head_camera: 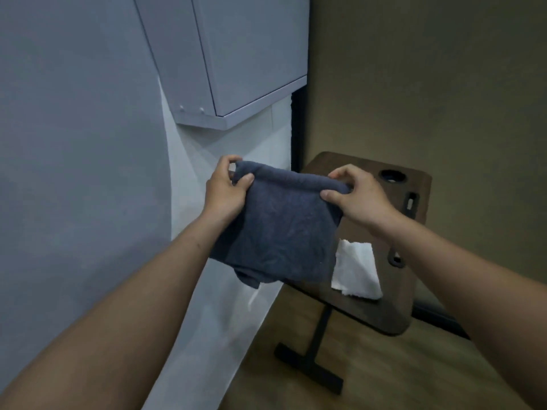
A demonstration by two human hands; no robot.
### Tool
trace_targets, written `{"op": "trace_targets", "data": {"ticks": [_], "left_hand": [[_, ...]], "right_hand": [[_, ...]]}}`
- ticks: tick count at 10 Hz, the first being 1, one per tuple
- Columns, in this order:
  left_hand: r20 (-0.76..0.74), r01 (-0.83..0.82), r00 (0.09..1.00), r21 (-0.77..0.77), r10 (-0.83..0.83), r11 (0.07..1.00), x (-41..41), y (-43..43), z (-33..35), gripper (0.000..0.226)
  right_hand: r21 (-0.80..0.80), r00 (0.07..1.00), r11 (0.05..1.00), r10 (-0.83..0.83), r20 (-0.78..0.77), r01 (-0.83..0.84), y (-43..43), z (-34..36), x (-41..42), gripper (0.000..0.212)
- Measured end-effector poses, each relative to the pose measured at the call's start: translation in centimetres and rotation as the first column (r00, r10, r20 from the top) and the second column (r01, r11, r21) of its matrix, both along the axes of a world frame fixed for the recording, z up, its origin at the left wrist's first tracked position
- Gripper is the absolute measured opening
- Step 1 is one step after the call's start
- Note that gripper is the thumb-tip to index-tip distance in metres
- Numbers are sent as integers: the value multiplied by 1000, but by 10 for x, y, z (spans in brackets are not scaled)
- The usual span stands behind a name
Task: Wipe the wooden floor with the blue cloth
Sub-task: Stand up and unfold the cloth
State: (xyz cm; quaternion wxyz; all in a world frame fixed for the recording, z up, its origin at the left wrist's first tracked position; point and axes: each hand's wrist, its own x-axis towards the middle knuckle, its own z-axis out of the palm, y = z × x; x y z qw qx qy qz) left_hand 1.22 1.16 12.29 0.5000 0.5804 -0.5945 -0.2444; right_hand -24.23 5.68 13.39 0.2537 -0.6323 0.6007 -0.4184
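The blue cloth hangs folded in the air in front of me, its lower edge drooping toward the wall side. My left hand pinches its top left corner. My right hand pinches its top right corner. Both arms reach forward from the bottom of the view. The wooden floor shows at the lower right, below the cloth and under a small table.
A dark wooden side table on a black T-shaped leg stands just right of the cloth, with a white tissue lying on it. A pale wall and a white cabinet fill the left and top.
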Motion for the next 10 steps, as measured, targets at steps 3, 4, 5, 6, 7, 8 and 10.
{"op": "trace_targets", "data": {"ticks": [3,4,5,6,7,8,10], "left_hand": [[730,496,387,351,-564,794,-15,-97,-134,52],[770,501,331,347,-546,793,-15,-101,-153,53],[781,510,316,339,-538,791,-19,-104,-153,59],[785,522,289,351,-549,777,-27,-107,-151,58],[779,525,287,359,-557,772,-29,-106,-150,56],[772,495,256,413,-582,765,-29,-106,-145,56],[743,442,232,494,-628,748,-35,-105,-111,56]], "right_hand": [[380,704,923,315,-636,-70,-61,-127,41,72],[360,603,933,290,-743,-4,-55,-150,52,77],[334,593,943,272,-758,-6,-53,-152,51,78],[334,579,942,274,-768,-3,-57,-153,46,72],[340,571,940,273,-774,10,-55,-154,44,70],[392,584,920,311,-750,13,-57,-149,46,75],[437,790,898,297,-536,-41,-57,-106,36,72]]}}
